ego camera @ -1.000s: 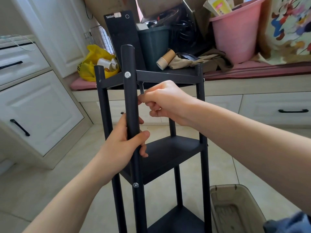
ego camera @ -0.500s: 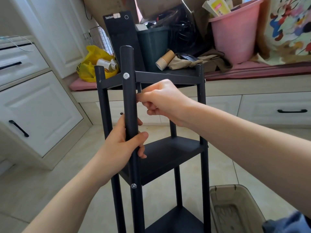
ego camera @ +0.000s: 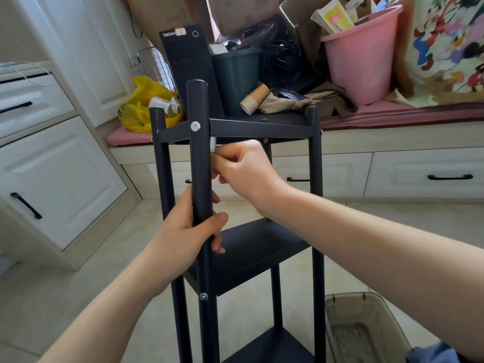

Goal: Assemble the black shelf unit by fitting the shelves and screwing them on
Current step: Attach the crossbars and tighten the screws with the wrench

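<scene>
- The black shelf unit [ego camera: 264,247] stood upright on the floor in the centre of the frame, with its top shelf [ego camera: 259,125], middle shelf [ego camera: 262,247] and a lower one seated between four posts.
- My left hand [ego camera: 188,231] came up from the lower left, forearm slanted, its grip wrapped closed around the near front post [ego camera: 200,163] just above the middle shelf, thumb across the front.
- My right hand [ego camera: 246,171] reached in from the right edge, wrist bent, fingers curled just under the top shelf beside that post.
- Its grip was pinched narrow on a small pale tool [ego camera: 213,145]; I cannot tell what kind.
- A silver screw [ego camera: 195,126] sat in the post at top-shelf level, another [ego camera: 203,296] lower down.
</scene>
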Demonstrator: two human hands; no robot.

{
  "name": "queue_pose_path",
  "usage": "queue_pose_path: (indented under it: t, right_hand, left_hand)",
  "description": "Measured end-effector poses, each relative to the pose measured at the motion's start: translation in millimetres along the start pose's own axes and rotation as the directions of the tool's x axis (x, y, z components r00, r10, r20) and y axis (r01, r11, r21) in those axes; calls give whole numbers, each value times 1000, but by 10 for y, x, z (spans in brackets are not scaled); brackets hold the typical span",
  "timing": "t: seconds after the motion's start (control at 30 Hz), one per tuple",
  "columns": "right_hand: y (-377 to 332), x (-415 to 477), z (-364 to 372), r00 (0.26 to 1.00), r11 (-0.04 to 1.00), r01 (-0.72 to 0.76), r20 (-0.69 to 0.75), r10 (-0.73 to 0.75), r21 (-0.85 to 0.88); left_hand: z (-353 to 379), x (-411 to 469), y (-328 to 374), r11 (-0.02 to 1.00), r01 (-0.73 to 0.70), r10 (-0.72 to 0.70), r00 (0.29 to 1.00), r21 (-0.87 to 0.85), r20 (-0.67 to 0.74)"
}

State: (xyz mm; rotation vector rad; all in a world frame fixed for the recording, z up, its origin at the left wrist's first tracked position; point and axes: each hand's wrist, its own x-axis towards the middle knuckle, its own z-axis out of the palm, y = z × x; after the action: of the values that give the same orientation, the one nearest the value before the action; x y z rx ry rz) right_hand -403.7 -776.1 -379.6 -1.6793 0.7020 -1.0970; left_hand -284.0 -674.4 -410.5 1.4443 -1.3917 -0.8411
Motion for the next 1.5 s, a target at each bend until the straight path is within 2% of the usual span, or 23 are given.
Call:
queue_pose_path:
  t: [0.17, 0.4, 0.63, 0.8, 1.0, 1.2, 1.5]
  right_hand:
    - [88, 14, 123, 995, 999, 33, -99, -31, 18]
    - [99, 60, 225, 993, 997, 38, -116, -29, 72]
    - [28, 92, 127, 997, 996, 73, -9, -74, -58]
    - [39, 79, -48, 995, 988, 15, 104, 1, -156]
    - [-4, 76, -166, 982, 975, -37, 170, 76, -219]
    - [-101, 63, -169, 980, 983, -34, 185, 69, -182]
    - [-98, 85, -125, 992, 981, 21, 123, 3, -191]
  left_hand:
    - [45, -12, 0, 999, -47, 47, 998, 19, -37]
    - [29, -4, 2, 998, -48, 50, 998, 33, -40]
    - [19, 9, -4, 997, -56, 58, 997, 49, -41]
    - [-2, 15, -4, 998, -53, 55, 998, 45, -43]
    - [-35, -3, 9, 998, -46, 47, 999, 42, -27]
    - [-32, -32, 31, 998, -49, 49, 999, 36, 4]
    - [-8, -28, 39, 998, -40, 42, 998, 39, -43]
